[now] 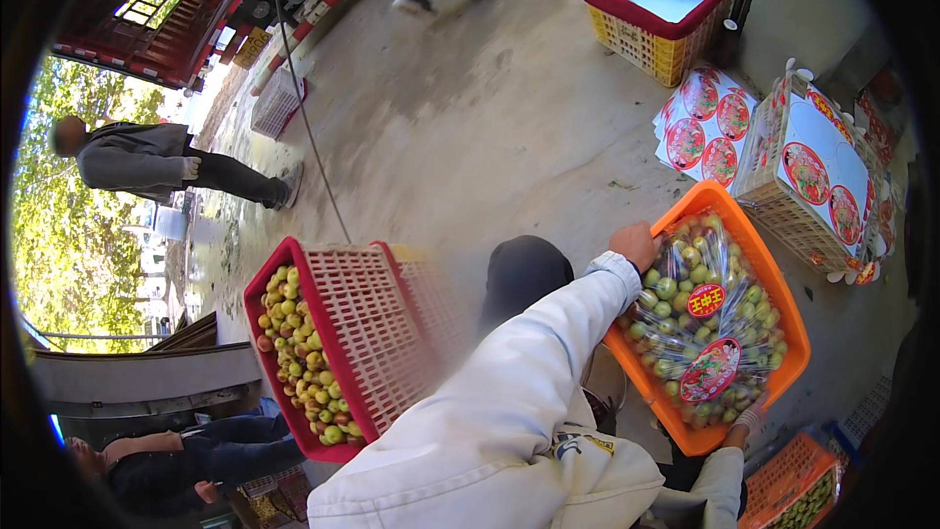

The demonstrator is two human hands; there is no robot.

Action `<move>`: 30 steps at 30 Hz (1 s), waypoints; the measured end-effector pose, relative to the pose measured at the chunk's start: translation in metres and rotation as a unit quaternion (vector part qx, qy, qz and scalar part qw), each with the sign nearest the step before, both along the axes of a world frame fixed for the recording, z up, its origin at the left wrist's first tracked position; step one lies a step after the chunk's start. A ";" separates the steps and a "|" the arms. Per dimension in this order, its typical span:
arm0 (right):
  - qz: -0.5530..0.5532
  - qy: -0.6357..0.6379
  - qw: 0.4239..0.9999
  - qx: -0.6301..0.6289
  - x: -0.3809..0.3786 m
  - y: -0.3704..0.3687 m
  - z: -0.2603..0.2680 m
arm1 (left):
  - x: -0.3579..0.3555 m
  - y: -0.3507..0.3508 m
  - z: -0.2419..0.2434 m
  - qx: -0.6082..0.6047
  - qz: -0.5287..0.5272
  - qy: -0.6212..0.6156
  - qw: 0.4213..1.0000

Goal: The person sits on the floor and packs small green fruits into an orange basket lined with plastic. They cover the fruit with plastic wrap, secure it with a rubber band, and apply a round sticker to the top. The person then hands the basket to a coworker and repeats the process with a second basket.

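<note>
An orange plastic basket point(792, 338) full of green jujubes point(664, 290) is between my hands, tilted in view. Clear plastic film with round printed labels point(707, 300) covers the fruit. My left hand point(635, 246) grips the basket's upper-left rim. At its lower-right rim is my right hand point(750, 420), fingers partly hidden, with the white jacket sleeve behind it. Left of my arm stands a cream plastic crate with red trim point(360, 323), heaped with green and reddish jujubes point(305, 360). A rounded dark thing point(525, 272) shows beside my left sleeve.
Label sheets point(709, 125) lie beside a crate topped with more point(808, 184). Beyond is a red-lined yellow crate holding paper point(624, 37). Another orange crate of fruit point(793, 477) is lower right. Several people stand around, one person point(147, 162) near a red truck point(161, 22).
</note>
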State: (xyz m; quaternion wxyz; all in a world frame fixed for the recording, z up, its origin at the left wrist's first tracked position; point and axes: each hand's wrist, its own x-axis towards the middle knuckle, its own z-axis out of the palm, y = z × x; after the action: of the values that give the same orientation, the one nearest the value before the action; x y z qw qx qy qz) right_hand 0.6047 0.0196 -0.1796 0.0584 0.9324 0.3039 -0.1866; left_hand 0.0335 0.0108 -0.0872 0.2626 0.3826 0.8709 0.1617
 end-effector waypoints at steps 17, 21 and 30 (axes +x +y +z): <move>0.018 -0.040 0.999 0.020 -0.004 0.002 0.012 | 0.000 0.000 -0.004 0.006 0.007 -0.008 1.000; 0.010 -0.046 0.999 0.008 -0.006 0.002 0.013 | 0.000 0.000 -0.001 0.009 0.006 -0.015 1.000; 0.009 -0.035 0.997 0.065 0.000 0.000 -0.006 | -0.002 0.000 0.002 0.022 -0.006 0.004 1.000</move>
State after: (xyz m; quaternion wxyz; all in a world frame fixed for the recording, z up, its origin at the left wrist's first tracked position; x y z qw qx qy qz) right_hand 0.6050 0.0193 -0.1859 0.0099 0.9375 0.3215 -0.1328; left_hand 0.0319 0.0108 -0.0849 0.2516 0.3937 0.8661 0.1775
